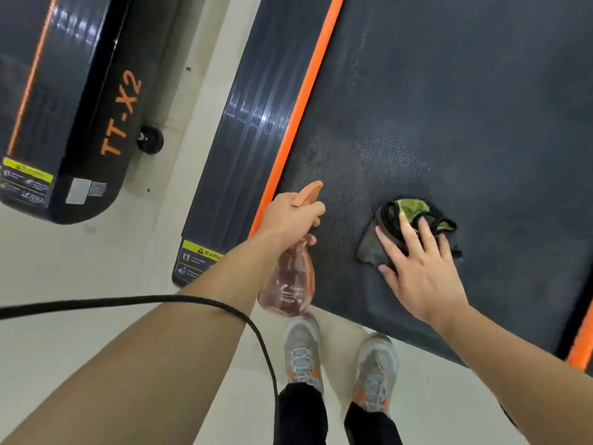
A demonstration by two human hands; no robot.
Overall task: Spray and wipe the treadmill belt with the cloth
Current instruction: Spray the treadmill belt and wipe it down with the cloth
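The dark treadmill belt [449,107] fills the upper right, with a wet sprayed patch near its rear end. My left hand [290,216] grips a pink see-through spray bottle [288,284] by its neck, the orange nozzle pointing over the belt's left edge. My right hand [420,271] lies flat, fingers spread, pressing a grey and green cloth [378,242] with black trim onto the belt.
An orange strip [308,88] and a ribbed side rail [237,149] border the belt on the left. A second treadmill [73,101] marked TT-X2 stands further left on the pale floor. A black cable [128,300] crosses my left arm. My shoes [303,351] stand behind the belt.
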